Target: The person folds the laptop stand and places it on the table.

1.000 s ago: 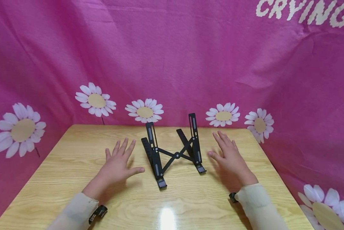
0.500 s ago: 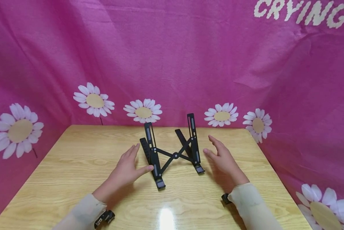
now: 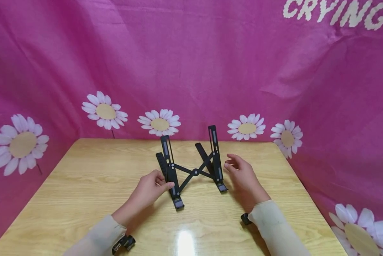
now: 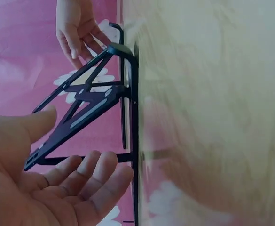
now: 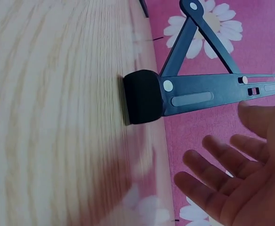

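Nearest, a pale sleeve (image 3: 96, 236) covers each forearm. Beyond the sleeves, the left hand (image 3: 148, 188) has its fingers loosely curved and thumb apart; whether it touches the adjoining side of the black folding stand (image 3: 195, 172) cannot be told. The right hand (image 3: 244, 176), relaxed and likewise unclosed, lies just beside the opposite side. Between the hands, the stand rests on a wooden table (image 3: 210, 227), rails tilted, crossbars spread. Behind both hands hangs a magenta curtain (image 3: 191, 71) bearing white daisies (image 3: 159, 124).

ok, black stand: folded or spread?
Spread. The black stand has its side rails apart, with crossed bars opened into an X between them.
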`<state>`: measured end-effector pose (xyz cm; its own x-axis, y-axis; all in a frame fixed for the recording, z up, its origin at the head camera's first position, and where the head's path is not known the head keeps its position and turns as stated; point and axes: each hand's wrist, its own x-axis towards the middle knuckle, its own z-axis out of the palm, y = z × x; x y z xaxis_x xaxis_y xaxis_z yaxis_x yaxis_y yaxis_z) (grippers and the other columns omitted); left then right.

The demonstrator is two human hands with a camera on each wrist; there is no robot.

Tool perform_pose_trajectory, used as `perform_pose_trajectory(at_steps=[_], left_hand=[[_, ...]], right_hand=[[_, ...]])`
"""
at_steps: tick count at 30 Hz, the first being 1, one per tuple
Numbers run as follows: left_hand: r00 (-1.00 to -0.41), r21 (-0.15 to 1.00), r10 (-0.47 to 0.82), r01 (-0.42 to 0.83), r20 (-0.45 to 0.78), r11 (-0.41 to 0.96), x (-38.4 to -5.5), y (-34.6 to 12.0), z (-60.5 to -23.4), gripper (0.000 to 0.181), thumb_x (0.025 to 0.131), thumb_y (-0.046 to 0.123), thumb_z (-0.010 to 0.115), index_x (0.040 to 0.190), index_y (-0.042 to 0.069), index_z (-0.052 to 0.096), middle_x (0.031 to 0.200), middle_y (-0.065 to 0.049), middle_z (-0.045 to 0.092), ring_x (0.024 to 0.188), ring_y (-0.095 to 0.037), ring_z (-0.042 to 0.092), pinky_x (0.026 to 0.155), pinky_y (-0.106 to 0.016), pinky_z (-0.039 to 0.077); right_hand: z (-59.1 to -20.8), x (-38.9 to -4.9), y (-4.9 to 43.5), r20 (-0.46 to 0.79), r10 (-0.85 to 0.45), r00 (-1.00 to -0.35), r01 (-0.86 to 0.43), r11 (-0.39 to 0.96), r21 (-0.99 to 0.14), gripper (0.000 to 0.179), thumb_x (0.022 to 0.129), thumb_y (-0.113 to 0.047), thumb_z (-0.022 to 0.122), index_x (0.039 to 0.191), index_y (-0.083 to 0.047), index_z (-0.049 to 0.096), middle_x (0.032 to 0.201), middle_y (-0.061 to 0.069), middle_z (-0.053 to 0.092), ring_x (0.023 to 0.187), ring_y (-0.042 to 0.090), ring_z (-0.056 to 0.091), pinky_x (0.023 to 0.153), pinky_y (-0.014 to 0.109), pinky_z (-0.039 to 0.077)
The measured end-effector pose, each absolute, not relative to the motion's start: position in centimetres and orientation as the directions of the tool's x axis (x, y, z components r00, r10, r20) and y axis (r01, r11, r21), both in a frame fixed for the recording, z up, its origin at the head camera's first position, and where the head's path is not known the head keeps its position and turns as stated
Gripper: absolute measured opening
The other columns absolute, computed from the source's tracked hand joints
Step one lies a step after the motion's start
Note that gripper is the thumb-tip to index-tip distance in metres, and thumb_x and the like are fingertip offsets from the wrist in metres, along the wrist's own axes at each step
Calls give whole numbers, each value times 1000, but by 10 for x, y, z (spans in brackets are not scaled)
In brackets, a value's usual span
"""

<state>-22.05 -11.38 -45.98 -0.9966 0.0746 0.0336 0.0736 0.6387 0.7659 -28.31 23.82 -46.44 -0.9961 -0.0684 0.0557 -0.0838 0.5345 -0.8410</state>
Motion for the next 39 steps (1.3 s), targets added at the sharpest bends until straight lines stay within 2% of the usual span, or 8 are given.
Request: perform_pose_trajectory(at_steps=[2, 6, 11, 14, 18, 23, 31, 39], left_hand=[[-995, 777, 92, 77, 24, 625, -220, -110, -460, 28, 89, 38, 80, 94, 14, 67, 85, 4, 67, 81, -14, 60, 68, -30, 50], [-994, 793, 109, 89, 29, 603, -219, -107, -462, 14, 93, 28, 78, 89, 16, 72, 82, 4, 68, 75, -14, 61, 63, -29, 50], [-990, 787, 125, 128, 65, 603, -220, -105, -466, 9, 94, 20, 76, 87, 15, 73, 81, 4, 67, 72, -13, 61, 62, -29, 49], [-989, 772, 132, 140, 73, 620, -222, -104, -467, 10, 94, 18, 76, 86, 14, 73, 80, 5, 66, 74, -13, 56, 64, -28, 47], [-990, 786, 133, 118, 46, 607, -224, -104, -468, 10, 94, 16, 76, 86, 13, 71, 78, 3, 64, 71, -14, 54, 61, -28, 46], [-992, 806, 126, 92, 23, 584, -225, -105, -466, 13, 95, 13, 74, 84, 11, 66, 75, 1, 61, 68, -14, 53, 60, -28, 46], [-996, 854, 90, 52, 6, 517, -229, -109, -467, 14, 98, 4, 67, 86, 5, 59, 80, -5, 60, 71, -17, 61, 63, -28, 51], [-997, 859, 74, 38, 0, 511, -232, -117, -469, 9, 100, 2, 61, 92, 4, 57, 83, -7, 58, 74, -18, 60, 65, -29, 53]], right_hand=[[-465, -284, 236, 29, -49, -998, -51, 534, -844, 47, 104, -24, 62, 149, -14, 51, 129, 11, 65, 116, 29, 59, 99, 43, 51], [-466, -285, 232, -5, -46, -999, -18, 506, -862, 41, 104, -20, 62, 144, -9, 56, 122, 12, 65, 107, 29, 61, 88, 37, 55], [-470, -287, 227, 30, -66, -997, -59, 497, -866, 31, 102, -12, 64, 132, -6, 63, 104, 14, 65, 88, 31, 64, 72, 33, 58], [-473, -289, 225, 46, -73, -996, -77, 526, -847, 22, 100, -9, 65, 123, -7, 65, 97, 13, 66, 80, 26, 63, 66, 29, 55], [-477, -290, 222, 21, -74, -997, -56, 520, -852, 16, 100, -7, 65, 117, -7, 65, 98, 12, 66, 78, 23, 62, 66, 29, 56], [-476, -291, 217, 26, -70, -997, -58, 518, -853, 17, 100, -7, 66, 116, -8, 65, 97, 11, 65, 81, 26, 63, 69, 32, 58], [-471, -287, 211, 31, -67, -997, -61, 520, -852, 11, 99, -6, 67, 110, -7, 64, 90, 10, 64, 79, 26, 64, 68, 37, 60], [-464, -279, 202, 17, -98, -995, -67, 535, -842, 11, 95, -3, 71, 99, -4, 60, 83, 9, 63, 71, 22, 64, 64, 34, 60]])
